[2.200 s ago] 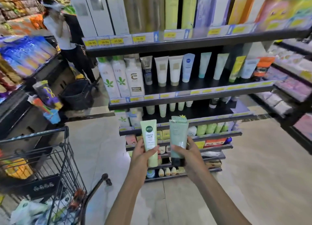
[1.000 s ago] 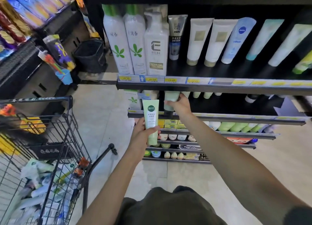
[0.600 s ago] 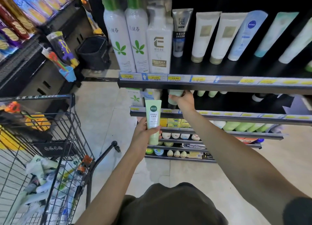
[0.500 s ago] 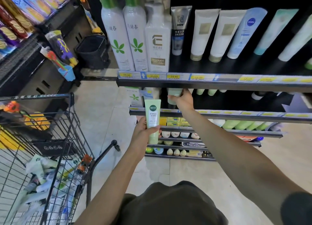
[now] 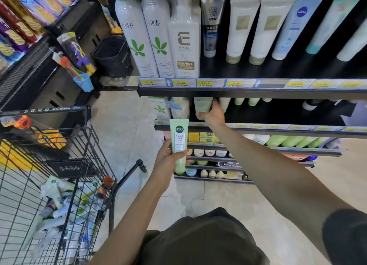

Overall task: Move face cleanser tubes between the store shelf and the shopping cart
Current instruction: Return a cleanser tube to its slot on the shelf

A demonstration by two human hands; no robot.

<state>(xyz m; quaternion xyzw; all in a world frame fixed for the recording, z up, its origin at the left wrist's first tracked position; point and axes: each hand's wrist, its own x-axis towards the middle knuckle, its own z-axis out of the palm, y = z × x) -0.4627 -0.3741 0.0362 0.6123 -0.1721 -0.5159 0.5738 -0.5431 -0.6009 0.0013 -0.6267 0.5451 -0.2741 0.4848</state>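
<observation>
Two cleanser tubes in hand. Light-green tube [image 5: 179, 145], dark round logo, upright with cap down, gripped in left hand [image 5: 168, 159], fingers behind and thumb across the front, held in the air in front of the lower shelves. Pale grey-green tube [image 5: 203, 105] standing on the second shelf [image 5: 278, 130], top hidden under the shelf above; right hand [image 5: 213, 115] reaching in, fingers curled round its lower right side, thumb under it near the cap. Just left of it: one white bottle and one white box with a green leaf. Right of it on the same shelf: several more tubes, only bottom ends visible, count unclear.

Upper shelf [image 5: 248, 92]: two tall white bottles with green leaf prints, one white Vitamin E pump bottle [image 5: 184, 46], one grey MEN tube [image 5: 212, 24], two white tubes with gold caps, one blue-white Nivea tube [image 5: 294, 26], two more pale tubes at the right edge. Yellow price tags along the rail.

One black wire shopping cart [image 5: 59, 165] at left, heap of tubes and packets inside, too jumbled to count. One black basket [image 5: 112, 56] on the floor behind.
</observation>
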